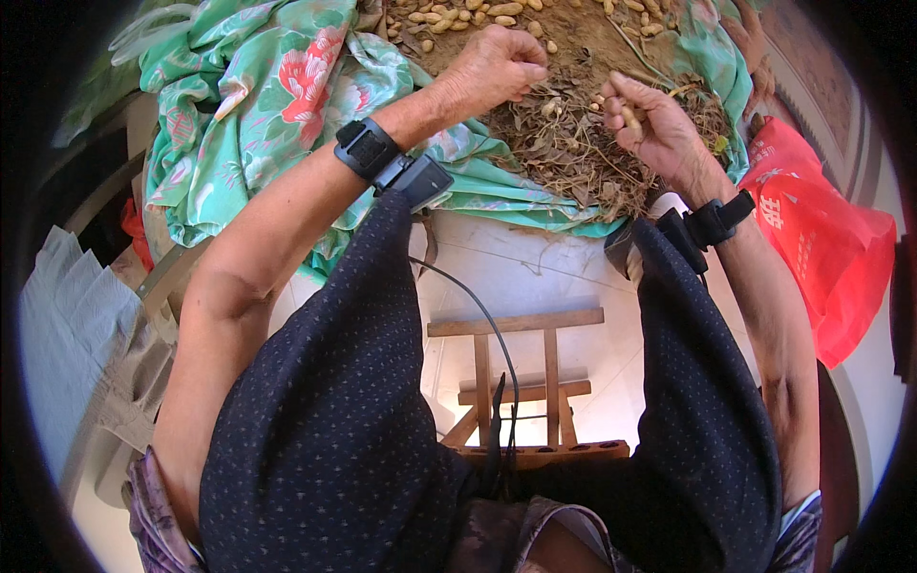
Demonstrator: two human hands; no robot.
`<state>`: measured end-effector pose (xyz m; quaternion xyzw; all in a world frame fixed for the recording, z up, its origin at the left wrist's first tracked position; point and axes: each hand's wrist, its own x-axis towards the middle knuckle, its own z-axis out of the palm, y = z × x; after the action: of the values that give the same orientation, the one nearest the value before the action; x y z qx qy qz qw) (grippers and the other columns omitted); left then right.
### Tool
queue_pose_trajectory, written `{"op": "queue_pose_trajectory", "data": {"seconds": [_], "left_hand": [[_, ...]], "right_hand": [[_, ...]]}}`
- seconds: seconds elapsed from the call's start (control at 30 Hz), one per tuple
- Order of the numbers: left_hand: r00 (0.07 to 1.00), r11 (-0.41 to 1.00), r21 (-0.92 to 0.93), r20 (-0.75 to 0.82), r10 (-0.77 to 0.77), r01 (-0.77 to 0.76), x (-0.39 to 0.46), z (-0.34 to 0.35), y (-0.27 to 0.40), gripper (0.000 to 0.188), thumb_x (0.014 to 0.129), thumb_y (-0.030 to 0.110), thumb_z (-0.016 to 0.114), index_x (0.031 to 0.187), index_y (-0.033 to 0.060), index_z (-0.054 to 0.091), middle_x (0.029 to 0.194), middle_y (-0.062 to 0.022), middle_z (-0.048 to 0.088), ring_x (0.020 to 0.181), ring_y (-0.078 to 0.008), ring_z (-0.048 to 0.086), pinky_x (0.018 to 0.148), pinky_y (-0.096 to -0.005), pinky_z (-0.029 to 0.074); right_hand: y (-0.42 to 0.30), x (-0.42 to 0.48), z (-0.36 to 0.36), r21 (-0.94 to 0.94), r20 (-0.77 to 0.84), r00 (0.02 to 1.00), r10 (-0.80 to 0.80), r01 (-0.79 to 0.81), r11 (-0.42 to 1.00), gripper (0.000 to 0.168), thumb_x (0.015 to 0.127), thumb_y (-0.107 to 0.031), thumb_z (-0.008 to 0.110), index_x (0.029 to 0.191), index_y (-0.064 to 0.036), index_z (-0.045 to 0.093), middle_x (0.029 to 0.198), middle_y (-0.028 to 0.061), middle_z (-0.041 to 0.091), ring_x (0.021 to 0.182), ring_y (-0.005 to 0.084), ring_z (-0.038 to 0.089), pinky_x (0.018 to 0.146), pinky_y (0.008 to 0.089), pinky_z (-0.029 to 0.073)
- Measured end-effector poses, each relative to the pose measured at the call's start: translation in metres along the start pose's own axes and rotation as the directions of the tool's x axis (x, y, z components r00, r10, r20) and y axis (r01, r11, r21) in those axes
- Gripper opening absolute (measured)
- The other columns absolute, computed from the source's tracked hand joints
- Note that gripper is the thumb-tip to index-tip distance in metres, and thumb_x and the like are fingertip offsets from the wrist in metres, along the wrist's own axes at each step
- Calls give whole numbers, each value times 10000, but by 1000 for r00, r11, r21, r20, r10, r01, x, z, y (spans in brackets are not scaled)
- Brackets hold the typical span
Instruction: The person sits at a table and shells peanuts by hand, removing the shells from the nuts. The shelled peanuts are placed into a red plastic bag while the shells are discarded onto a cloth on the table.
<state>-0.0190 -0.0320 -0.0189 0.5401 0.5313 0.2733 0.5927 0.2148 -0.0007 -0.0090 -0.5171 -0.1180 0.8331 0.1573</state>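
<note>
My left hand (501, 63) is above the heap with its fingers curled in; whether it pinches something small cannot be made out. To its right, my right hand (648, 122) is turned partly palm up, with an unshelled peanut (631, 120) held in its fingers. A smaller pale piece (595, 106) shows by its fingertips. Beneath both hands lies a heap of dried peanut plants (573, 154), brown leaves and stems. Beyond it, several loose peanuts (505, 9) are scattered on soil-covered cloth.
A green floral cloth (236, 107) lies bunched at the left and runs under the heap. At the right is a red bag (824, 243) bearing writing. A wooden stool (516, 329) shows between my legs on the tiled floor. Grey-blue pleated material (71, 322) is at the far left.
</note>
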Motion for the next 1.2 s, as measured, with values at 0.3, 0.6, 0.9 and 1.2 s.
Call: {"op": "queue_pose_trajectory", "data": {"seconds": [0.3,0.6,0.9,1.2], "left_hand": [[985,685,710,161,65,-162,17,39,-40,153,751,124,624,803,-19,636,762,-189,631,751,-359,625,668,-443,488],[994,801,596,107,-17,-50,19,40,-51,161,712,113,631,805,-18,620,781,-180,626,763,-318,614,663,-411,480],[944,929,-279,288,-162,244,2,11,-35,105,803,119,658,813,29,603,722,-17,590,595,-80,514,518,-213,383],[927,793,-523,351,-133,312,-4,2,-27,178,868,91,602,1015,-6,584,804,-86,637,603,-74,547,531,-195,416]], "right_hand": [[-1,6,-24,-20,-13,992,-125,125,992,156,908,-117,534,991,0,594,767,40,589,601,67,520,410,137,376],[3,4,-22,-41,-17,992,-122,121,992,171,914,-116,526,1018,5,587,785,47,599,599,66,519,419,144,397],[7,3,-26,-71,-42,993,-113,110,991,163,915,-119,525,1001,6,585,784,47,599,591,64,517,414,145,390],[7,1,-14,-116,-59,992,-111,103,988,154,916,-126,518,978,0,580,754,35,575,575,68,496,414,159,375]]}}
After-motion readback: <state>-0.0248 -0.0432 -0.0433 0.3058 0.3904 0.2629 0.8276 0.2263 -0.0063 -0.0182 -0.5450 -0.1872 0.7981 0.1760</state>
